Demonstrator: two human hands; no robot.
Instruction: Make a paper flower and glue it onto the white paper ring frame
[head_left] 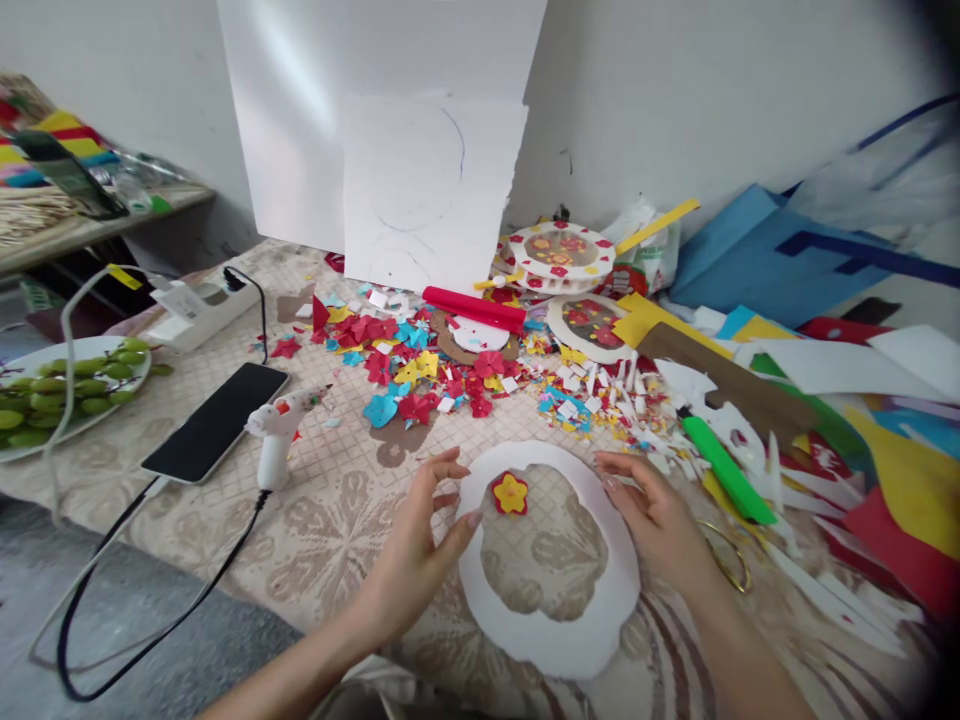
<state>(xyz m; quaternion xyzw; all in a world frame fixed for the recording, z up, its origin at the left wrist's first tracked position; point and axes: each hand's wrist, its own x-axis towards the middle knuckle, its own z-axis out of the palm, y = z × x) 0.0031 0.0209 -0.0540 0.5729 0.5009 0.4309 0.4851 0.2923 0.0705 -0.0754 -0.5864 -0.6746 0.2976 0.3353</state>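
A white ring with a wavy, flower-shaped opening (480, 620) lies flat on the patterned tablecloth in front of me. Inside its opening, near the upper left edge, sits a small yellow flower on a red one (511, 494). My left hand (427, 530) is at the ring's left edge, fingers apart and thumb near the rim. On the other side my right hand (652, 510) curves along the right edge with its fingers loosely spread. Both hands appear to hold nothing; whether the fingertips touch the rim is hard to tell.
A white glue gun (276, 440) stands left beside a black phone (217, 420). Paper flowers (420, 365) and scraps cover the table behind the ring. Decorated round pieces (562, 250) are stacked at the back. A green cutter (727, 470) and scissors (731, 570) lie right; grapes (67, 390) fill a plate left.
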